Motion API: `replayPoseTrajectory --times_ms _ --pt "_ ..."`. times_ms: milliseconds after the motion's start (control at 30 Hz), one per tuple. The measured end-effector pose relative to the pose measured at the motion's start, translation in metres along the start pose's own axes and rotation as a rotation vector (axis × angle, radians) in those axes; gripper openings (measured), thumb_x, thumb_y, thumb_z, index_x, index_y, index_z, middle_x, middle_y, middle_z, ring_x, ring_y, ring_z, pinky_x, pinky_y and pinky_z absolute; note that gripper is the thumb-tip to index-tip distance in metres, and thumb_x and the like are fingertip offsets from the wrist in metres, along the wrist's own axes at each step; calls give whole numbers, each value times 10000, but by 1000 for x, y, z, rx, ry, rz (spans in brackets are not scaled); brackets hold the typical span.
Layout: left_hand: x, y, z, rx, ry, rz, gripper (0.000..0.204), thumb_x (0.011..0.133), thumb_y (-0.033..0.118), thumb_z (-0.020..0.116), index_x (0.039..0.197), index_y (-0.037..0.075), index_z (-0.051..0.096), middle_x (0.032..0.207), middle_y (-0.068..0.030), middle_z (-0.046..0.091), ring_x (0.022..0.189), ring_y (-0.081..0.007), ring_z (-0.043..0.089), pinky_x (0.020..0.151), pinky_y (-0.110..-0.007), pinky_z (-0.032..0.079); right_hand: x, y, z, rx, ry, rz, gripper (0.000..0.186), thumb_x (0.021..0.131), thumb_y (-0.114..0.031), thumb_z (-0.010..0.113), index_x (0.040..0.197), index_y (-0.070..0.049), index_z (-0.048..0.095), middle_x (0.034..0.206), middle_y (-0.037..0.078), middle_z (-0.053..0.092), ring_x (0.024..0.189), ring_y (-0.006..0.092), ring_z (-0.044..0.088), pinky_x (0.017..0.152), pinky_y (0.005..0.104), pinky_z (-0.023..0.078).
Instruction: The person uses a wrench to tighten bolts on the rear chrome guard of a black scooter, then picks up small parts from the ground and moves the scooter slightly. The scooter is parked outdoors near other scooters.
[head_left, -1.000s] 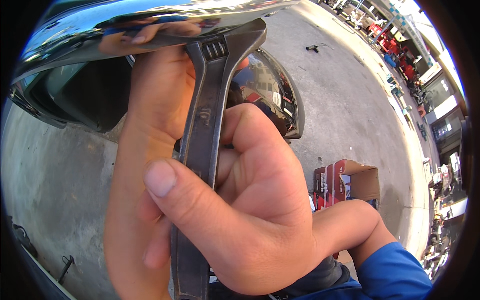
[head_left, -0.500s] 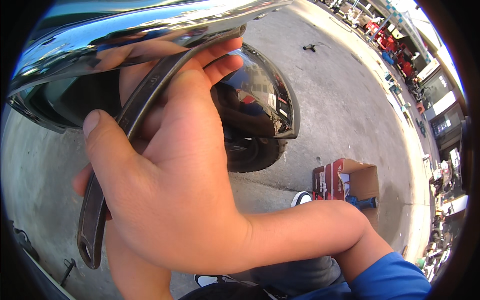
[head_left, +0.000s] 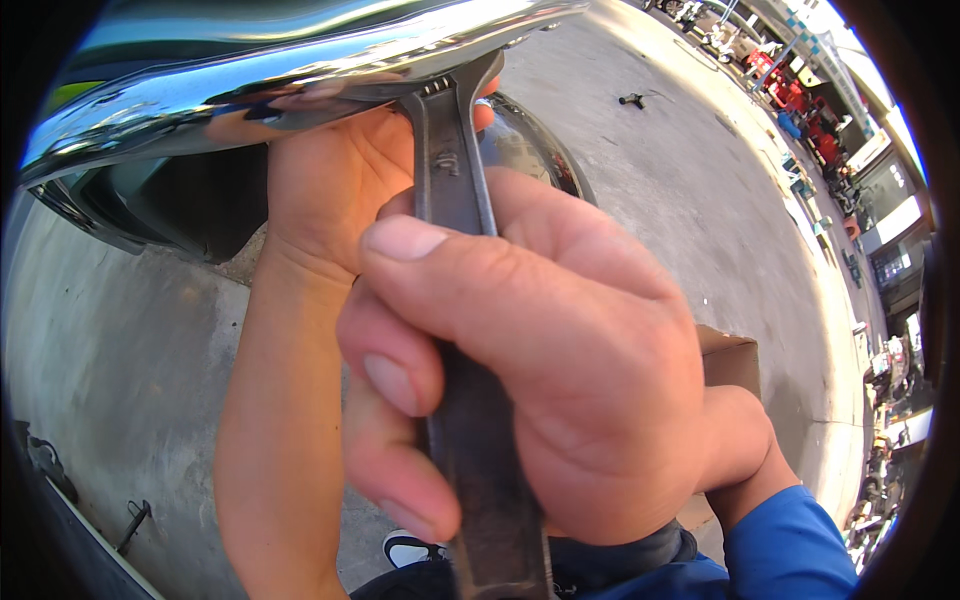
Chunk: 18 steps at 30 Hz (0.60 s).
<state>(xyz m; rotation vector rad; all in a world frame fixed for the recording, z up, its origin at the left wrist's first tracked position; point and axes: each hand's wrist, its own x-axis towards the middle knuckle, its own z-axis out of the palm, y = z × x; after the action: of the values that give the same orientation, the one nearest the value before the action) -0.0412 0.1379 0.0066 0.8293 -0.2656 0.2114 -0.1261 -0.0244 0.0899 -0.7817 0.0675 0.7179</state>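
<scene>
Concrete floor (head_left: 690, 230), grey and bright along its far right edge, spreads beneath everything, with a curving row of shopfronts and red equipment (head_left: 790, 95) beyond it. Glossy chrome-like bodywork (head_left: 300, 80) slants across the top left, mirroring skin tones along its lower edge, and a dark panel (head_left: 190, 200) sits just below it. In front of these are 2 bare hands. The right hand (head_left: 560, 330), nearest the camera, is closed around the handle of an adjustable wrench, its thumb laid across the front and its fingers curled past the left side; a blue sleeve (head_left: 785, 545) covers part of that arm. The left hand (head_left: 345, 160) reaches up under the bodywork, palm partly open, with fingertips showing to the right of the wrench head; its other fingers are hidden, so I cannot tell whether it grips anything. The wrench (head_left: 450, 190) stands nearly upright in view, handle low, head at the bodywork's lower edge. Behind it a dark glossy fender (head_left: 535, 140) curves down. Smaller still are a cardboard box (head_left: 732, 365) behind the right wrist, 1 black-and-white shoe (head_left: 410, 550) below, and a little black object (head_left: 632, 101) on the far concrete.
</scene>
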Motion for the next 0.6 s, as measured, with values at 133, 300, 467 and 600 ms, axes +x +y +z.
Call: replayPoseTrajectory --times_ms 133,300,467,600 --pt "8 -3 -11 -190 -129 17 355 1073 207 533 1341 -14 604 1357 -194 648 1235 -324 637 1104 -457 512 -18 -64 -22 -158 -27 49 334 1072 -132 424 1214 157 510 622 74 453 364 152 479 289 275 365" --pt "7 -15 -20 -179 -186 66 259 1038 66 580 1283 1 635 1280 -152 681 1182 -309 645 1097 -498 517 26 -137 -61 -704 -458 125 361 1044 -55 443 1274 223 451 588 50 432 329 111 452 260 211 383" --pt "5 -14 -7 -188 -97 70 282 1052 91 566 1314 8 634 1283 -146 683 1162 -319 655 1100 -503 517 35 -154 -84 -509 -454 239 360 1043 -53 467 1291 207 452 630 83 490 340 124 491 284 229 441" --pt "-10 -15 10 -110 -44 -6 262 1058 108 568 1268 -33 635 1229 -159 688 1119 -285 670 1022 -472 561 -5 -127 -54 -486 -370 219 331 1025 -42 459 1221 224 470 644 116 532 348 168 536 276 259 463"
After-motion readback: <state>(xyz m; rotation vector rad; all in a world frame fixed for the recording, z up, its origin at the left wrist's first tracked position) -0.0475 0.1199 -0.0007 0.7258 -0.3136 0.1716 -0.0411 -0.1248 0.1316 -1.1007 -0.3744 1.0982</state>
